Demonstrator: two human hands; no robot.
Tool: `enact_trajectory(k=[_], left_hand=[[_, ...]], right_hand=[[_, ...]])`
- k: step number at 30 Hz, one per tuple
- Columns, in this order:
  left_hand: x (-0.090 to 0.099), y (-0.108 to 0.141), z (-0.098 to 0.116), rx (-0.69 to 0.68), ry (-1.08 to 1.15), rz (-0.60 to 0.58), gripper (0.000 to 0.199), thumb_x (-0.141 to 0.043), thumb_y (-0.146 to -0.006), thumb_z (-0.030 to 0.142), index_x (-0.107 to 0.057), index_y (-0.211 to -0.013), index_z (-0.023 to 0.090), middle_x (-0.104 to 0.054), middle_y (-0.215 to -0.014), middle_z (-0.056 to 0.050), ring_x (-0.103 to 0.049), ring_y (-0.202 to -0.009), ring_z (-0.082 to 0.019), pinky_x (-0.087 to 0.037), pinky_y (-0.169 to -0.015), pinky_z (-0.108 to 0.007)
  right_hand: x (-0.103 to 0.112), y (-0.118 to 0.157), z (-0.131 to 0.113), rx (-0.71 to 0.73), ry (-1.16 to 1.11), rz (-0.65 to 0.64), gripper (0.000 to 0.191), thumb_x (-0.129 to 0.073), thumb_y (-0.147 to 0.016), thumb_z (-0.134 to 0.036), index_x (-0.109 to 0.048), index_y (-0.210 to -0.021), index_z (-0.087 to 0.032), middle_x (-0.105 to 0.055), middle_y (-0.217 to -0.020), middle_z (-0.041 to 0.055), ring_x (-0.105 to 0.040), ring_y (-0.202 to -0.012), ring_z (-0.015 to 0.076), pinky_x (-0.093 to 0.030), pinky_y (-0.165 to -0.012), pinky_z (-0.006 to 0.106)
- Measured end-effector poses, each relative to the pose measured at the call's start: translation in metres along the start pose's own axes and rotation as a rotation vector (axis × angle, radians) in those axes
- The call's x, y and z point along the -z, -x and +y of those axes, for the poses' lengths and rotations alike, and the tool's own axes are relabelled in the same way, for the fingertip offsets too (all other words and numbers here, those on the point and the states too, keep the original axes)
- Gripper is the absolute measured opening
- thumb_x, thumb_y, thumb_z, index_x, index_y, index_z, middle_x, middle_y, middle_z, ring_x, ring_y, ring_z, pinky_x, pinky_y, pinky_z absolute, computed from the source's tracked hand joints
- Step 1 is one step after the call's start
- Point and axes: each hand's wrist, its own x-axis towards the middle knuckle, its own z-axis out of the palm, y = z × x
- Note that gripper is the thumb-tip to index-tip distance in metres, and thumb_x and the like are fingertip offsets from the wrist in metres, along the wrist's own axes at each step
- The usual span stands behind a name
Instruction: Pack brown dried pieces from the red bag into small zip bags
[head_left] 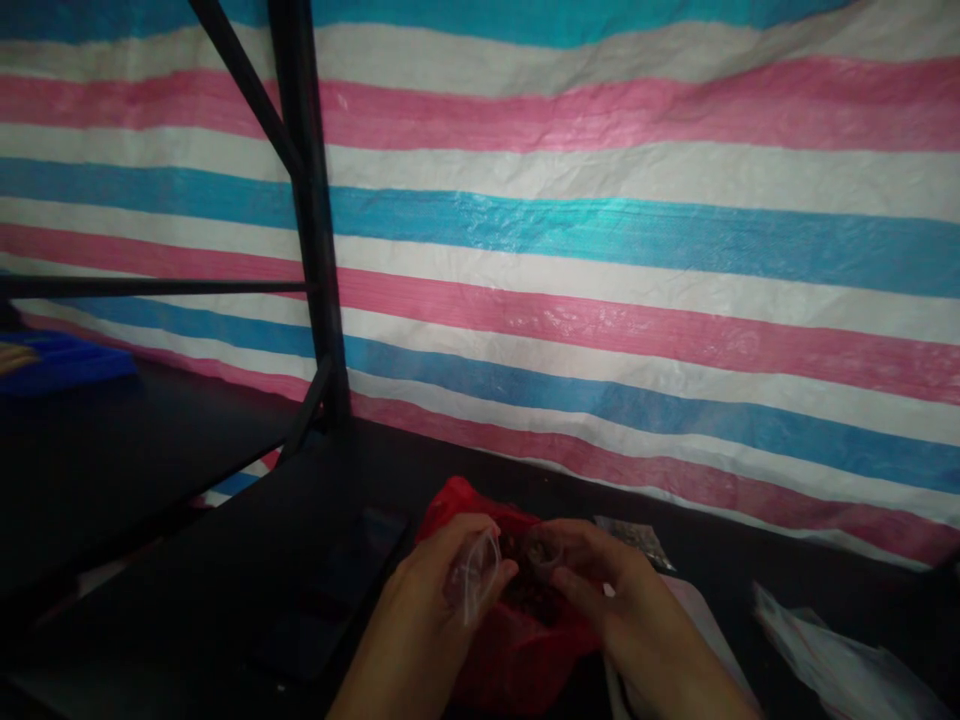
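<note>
In the lower middle, an open red plastic bag (510, 655) lies on the black table, with small dark pieces (531, 597) inside it. My left hand (435, 580), over the bag's left side, is closed on a small clear plastic bag (474, 580) whose mouth gapes. On the other side, my right hand (600, 570) grips a small clear cup (546, 550) between thumb and fingers. Some brownish pieces show through the cup. The two hands are close together but apart. Dim light hides what the small pieces are.
Flat clear plastic bags (847, 650) lie at the right. Behind my right hand is a small filled packet (637, 538), and a pale flat object (709, 630) sits under my wrist. A black post (311, 220) and a blue tray (71, 362) stand left. Striped sheeting (600, 240) hangs behind.
</note>
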Motion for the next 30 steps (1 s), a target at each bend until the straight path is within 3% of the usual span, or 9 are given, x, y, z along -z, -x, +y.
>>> enact_trajectory(k=[5, 8, 13, 18, 21, 25, 30], left_hand=[[-0.01, -0.002, -0.033, 0.08, -0.11, -0.052, 0.011, -0.066, -0.095, 0.036, -0.07, -0.102, 0.029, -0.079, -0.093, 0.001, -0.075, -0.085, -0.019, -0.053, -0.077, -0.026], [-0.013, -0.003, -0.033, 0.114, -0.143, -0.083, 0.014, -0.059, -0.096, 0.029, -0.071, -0.104, 0.029, -0.081, -0.098, 0.0, -0.077, -0.087, -0.02, -0.052, -0.077, -0.027], [-0.018, -0.002, -0.023, 0.064, -0.239, -0.109, 0.028, -0.054, -0.088, 0.014, -0.073, -0.104, 0.029, -0.082, -0.101, -0.003, -0.078, -0.092, -0.024, -0.054, -0.079, -0.031], [-0.023, 0.003, -0.022, 0.024, -0.012, -0.124, 0.037, -0.065, -0.089, 0.022, -0.071, -0.125, 0.028, -0.078, -0.125, -0.01, -0.074, -0.115, -0.029, -0.057, -0.098, -0.039], [-0.023, 0.004, -0.02, 0.073, 0.134, -0.185, 0.041, -0.068, -0.092, 0.027, -0.067, -0.133, 0.028, -0.073, -0.136, -0.01, -0.07, -0.124, -0.03, -0.054, -0.107, -0.042], [-0.021, 0.002, -0.011, 0.147, 0.254, -0.272, 0.03, -0.069, -0.092, 0.028, -0.072, -0.122, 0.029, -0.077, -0.128, -0.005, -0.072, -0.114, -0.026, -0.055, -0.1, -0.036], [-0.015, 0.001, -0.001, 0.186, 0.292, -0.276, 0.03, -0.073, -0.088, 0.02, -0.075, -0.116, 0.029, -0.079, -0.113, 0.001, -0.073, -0.104, -0.021, -0.053, -0.092, -0.029]], right_hand=[[0.001, 0.008, -0.018, 0.02, 0.026, 0.039, 0.03, -0.066, -0.091, -0.026, -0.077, -0.119, -0.026, -0.08, -0.118, 0.0049, -0.075, -0.107, 0.0238, -0.059, -0.097, 0.035], [-0.009, 0.01, -0.02, 0.054, 0.145, 0.02, 0.036, -0.066, -0.086, -0.014, -0.079, -0.116, -0.029, -0.078, -0.118, 0.0033, -0.072, -0.111, 0.023, -0.054, -0.103, 0.035], [-0.025, 0.004, -0.017, 0.09, 0.283, -0.037, 0.043, -0.06, -0.084, -0.006, -0.078, -0.115, -0.029, -0.071, -0.12, 0.0048, -0.07, -0.11, 0.0237, -0.053, -0.099, 0.037], [-0.025, 0.002, -0.013, 0.114, 0.312, 0.002, 0.052, -0.053, -0.076, 0.002, -0.078, -0.111, -0.028, -0.066, -0.119, 0.0047, -0.069, -0.104, 0.022, -0.053, -0.096, 0.035], [-0.023, 0.003, -0.008, 0.196, 0.286, 0.003, 0.06, -0.049, -0.074, 0.005, -0.079, -0.114, -0.03, -0.066, -0.122, 0.0043, -0.068, -0.11, 0.0209, -0.055, -0.093, 0.031], [-0.022, 0.005, -0.006, 0.325, 0.245, -0.01, 0.067, -0.047, -0.074, 0.008, -0.08, -0.116, -0.032, -0.07, -0.121, 0.0038, -0.069, -0.112, 0.0201, -0.056, -0.091, 0.028], [-0.019, 0.006, -0.016, 0.347, 0.228, -0.02, 0.062, -0.049, -0.08, 0.007, -0.082, -0.11, -0.036, -0.074, -0.119, -0.0004, -0.072, -0.107, 0.0162, -0.056, -0.09, 0.024]])
